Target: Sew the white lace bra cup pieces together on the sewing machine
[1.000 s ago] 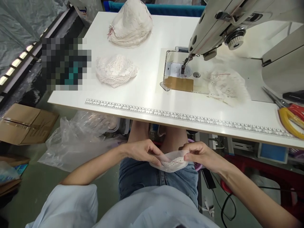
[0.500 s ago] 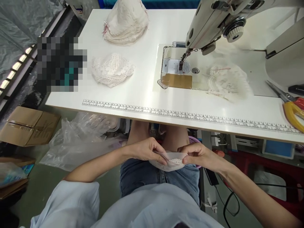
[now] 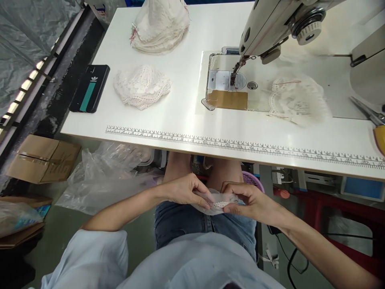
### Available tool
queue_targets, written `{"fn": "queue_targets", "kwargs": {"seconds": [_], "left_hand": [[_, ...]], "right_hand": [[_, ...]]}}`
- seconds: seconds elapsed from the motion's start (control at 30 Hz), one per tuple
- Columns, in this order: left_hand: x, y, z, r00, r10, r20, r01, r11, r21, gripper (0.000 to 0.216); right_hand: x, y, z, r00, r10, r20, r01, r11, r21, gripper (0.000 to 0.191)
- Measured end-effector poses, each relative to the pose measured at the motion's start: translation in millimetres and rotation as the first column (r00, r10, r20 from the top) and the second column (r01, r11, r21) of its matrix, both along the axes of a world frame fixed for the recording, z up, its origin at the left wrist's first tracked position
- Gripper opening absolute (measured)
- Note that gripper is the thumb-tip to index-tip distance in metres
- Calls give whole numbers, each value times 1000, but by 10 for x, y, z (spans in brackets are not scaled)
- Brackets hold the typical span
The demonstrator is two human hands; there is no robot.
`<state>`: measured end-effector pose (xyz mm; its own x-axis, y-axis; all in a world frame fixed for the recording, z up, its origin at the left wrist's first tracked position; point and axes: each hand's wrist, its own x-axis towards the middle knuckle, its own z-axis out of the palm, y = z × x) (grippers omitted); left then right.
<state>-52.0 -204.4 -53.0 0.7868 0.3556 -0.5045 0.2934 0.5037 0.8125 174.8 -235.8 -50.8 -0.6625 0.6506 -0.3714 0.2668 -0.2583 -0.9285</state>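
Over my lap, below the table edge, both hands pinch one small sheer white fabric piece with a lace edge (image 3: 217, 202). My left hand (image 3: 183, 189) grips its left side with thumb and fingers closed. My right hand (image 3: 245, 197) holds its right side, fingers curled over the lace trim. The piece is folded between the two hands and partly hidden by my fingers.
A white table (image 3: 186, 116) with a printed ruler (image 3: 240, 146) carries a sewing machine (image 3: 270, 24), lace piles (image 3: 141, 85) (image 3: 159, 26) (image 3: 296, 100), a black phone (image 3: 89, 88) and scissors (image 3: 373, 118). A plastic bag (image 3: 105, 176) and cardboard boxes (image 3: 43, 158) lie on the floor at left.
My hands have drawn closer together, bunching the fabric piece smaller between them. The camera view shifted slightly.
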Motion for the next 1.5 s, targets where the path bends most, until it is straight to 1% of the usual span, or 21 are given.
{"fn": "queue_targets", "kwargs": {"seconds": [0.13, 0.23, 0.37, 0.47, 0.6, 0.7, 0.8, 0.9, 1.0, 1.1, 1.27, 1.33, 1.4, 1.47, 1.5], "left_hand": [[-6, 3, 30, 1000, -15, 10, 15, 1000, 6, 26], [-14, -2, 13, 1000, -2, 23, 1, 1000, 1, 26], [-26, -16, -24, 999, 10, 33, -10, 1000, -9, 31], [-15, -31, -11, 1000, 14, 22, -14, 1000, 1, 36], [25, -54, 31, 997, 77, -20, -76, 995, 57, 34], [36, -64, 29, 993, 120, -19, -117, 989, 94, 31], [11, -64, 1, 991, 134, -15, -132, 988, 82, 29], [-34, -61, -20, 990, 143, -15, -142, 988, 54, 29], [-69, -64, -15, 990, 137, -31, -136, 990, 40, 28], [-75, -70, 6, 992, 124, -37, -124, 992, 19, 27], [-37, -71, 11, 993, 104, -47, -105, 995, 0, 27], [-31, -65, 2, 993, 102, -62, -101, 995, 17, 30], [-39, -55, -12, 991, 101, -89, -94, 993, 74, 34], [-49, -48, -30, 985, 106, -139, -77, 977, 200, 36], [-52, -47, -39, 977, 116, -177, -61, 956, 287, 35]], "right_hand": [[-10, 3, 18, 1000, -9, -3, 9, 1000, -2, 18], [-23, 8, 26, 1000, -27, -4, 27, 999, -26, 17], [-47, -5, 23, 999, -40, 3, 40, 997, -70, 19], [-74, -20, 4, 998, -52, 20, 54, 995, -90, 21], [-86, -25, -16, 997, -70, 45, 74, 991, -112, 23], [-60, -10, -1, 997, -55, 49, 61, 989, -135, 26], [-22, 2, 14, 999, -21, 49, 28, 991, -135, 27], [1, -11, 6, 997, 6, 77, 2, 995, -100, 27], [9, -40, -8, 993, -13, 117, 22, 997, -76, 24], [25, -65, -21, 995, -29, 100, 38, 995, -91, 23], [36, -68, -51, 997, 4, 80, 4, 995, -102, 24], [16, -62, -57, 994, -9, 106, 18, 997, -79, 27], [-7, -65, -56, 985, -59, 164, 62, 998, -9, 29], [-27, -80, -52, 967, -118, 225, 95, 989, 109, 30], [-36, -93, -49, 958, -140, 249, 98, 980, 173, 29]]}}
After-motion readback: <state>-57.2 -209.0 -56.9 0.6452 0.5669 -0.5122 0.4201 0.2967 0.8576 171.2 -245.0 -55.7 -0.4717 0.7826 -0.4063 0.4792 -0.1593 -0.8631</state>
